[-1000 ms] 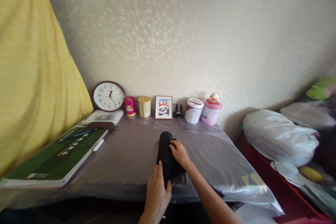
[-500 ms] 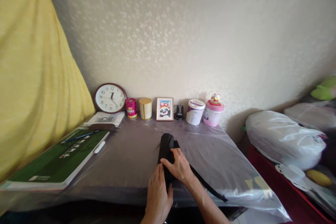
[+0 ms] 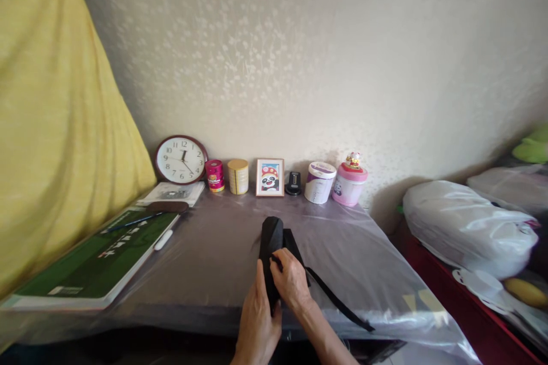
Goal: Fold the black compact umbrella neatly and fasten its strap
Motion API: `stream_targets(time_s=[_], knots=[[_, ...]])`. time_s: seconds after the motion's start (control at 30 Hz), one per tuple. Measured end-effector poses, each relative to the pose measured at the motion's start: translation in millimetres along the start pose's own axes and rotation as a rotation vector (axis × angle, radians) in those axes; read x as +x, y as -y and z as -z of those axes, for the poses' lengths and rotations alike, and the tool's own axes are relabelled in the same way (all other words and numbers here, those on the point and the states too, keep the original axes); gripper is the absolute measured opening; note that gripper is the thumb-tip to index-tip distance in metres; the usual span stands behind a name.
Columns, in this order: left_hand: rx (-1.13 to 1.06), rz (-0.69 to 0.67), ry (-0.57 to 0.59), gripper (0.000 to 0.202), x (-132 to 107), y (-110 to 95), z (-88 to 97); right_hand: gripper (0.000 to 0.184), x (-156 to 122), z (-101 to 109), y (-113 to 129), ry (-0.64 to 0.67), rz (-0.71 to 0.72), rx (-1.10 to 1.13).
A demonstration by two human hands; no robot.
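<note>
A black folded umbrella (image 3: pixel 271 235), its cloth rolled up, lies on the table's near half and points away from me. My left hand (image 3: pixel 257 313) wraps around its near end, thumb on the right side and fingers along the left. With curled fingers, my right hand (image 3: pixel 290 278) pinches the umbrella's cloth at mid-length; the fingertips are partly hidden. Just right of the umbrella, partly under my right hand, is a flat black cloth piece (image 3: pixel 291 242). From there a black strap (image 3: pixel 342 303) runs toward the table's front edge.
A plastic-covered table (image 3: pixel 205 262) holds a green book (image 3: pixel 94 262) with a pen (image 3: pixel 135 221) at left. Along the wall stand a clock (image 3: pixel 181 159), several tins and tubs, and a picture frame (image 3: pixel 269 177). White plastic bags (image 3: pixel 466 222) sit at right.
My right hand has drawn slightly nearer, its fingers going from lying over the umbrella to a curled pinch. My left hand stays around the near end.
</note>
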State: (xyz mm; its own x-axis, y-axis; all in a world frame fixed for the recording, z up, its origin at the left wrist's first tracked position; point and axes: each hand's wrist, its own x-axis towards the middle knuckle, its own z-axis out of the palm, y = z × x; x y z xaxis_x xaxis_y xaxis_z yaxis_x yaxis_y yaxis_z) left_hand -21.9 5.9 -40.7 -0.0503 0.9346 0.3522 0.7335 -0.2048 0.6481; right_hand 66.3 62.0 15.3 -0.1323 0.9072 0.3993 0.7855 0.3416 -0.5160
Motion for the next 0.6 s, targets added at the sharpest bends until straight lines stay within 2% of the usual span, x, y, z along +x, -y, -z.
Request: stream_targets(time_s=[0.3,0.47,0.6], knots=[[-0.139,-0.001,0.110,0.071,6.6,-3.7,15.0,0.019,-9.3,4.2,12.2,0.062,0.004,0.045],[-0.202,0.034,0.129,0.068,7.0,-0.3,16.6,0.020,-19.4,8.7,9.3,0.133,-0.038,0.293],[-0.194,0.060,0.117,0.061,6.0,4.2,13.5,0.015,-22.0,11.7,6.2,0.122,-0.053,0.476]])
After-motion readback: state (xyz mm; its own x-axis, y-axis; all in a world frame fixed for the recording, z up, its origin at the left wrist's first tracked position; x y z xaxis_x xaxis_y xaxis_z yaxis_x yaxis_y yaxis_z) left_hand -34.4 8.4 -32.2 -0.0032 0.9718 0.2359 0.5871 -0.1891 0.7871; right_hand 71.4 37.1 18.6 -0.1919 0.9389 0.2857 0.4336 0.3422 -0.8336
